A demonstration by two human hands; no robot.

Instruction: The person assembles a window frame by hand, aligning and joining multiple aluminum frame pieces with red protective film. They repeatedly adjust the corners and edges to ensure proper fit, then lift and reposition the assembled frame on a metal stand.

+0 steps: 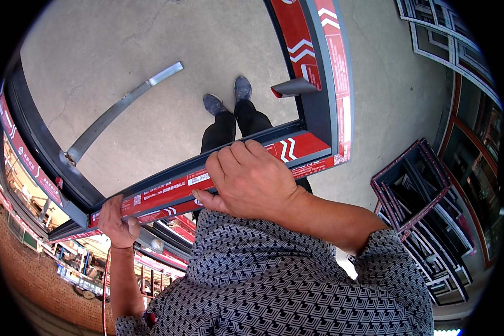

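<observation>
Red-filmed near rail [168, 189] crosses right by the shirt [274, 274], long axis slanting up to the right | right hand [252, 179] is clasped around it just right of middle, left hand [116, 222] is hooked on toward its left end, so nearer that side | rest of the frame [319, 50] stretches away past the grip, over the floor [173, 126]

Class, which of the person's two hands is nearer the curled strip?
The right hand, clasping the near frame bar around its middle, is nearer the curled strip. The left hand is farther off, at that bar's left end.
</observation>
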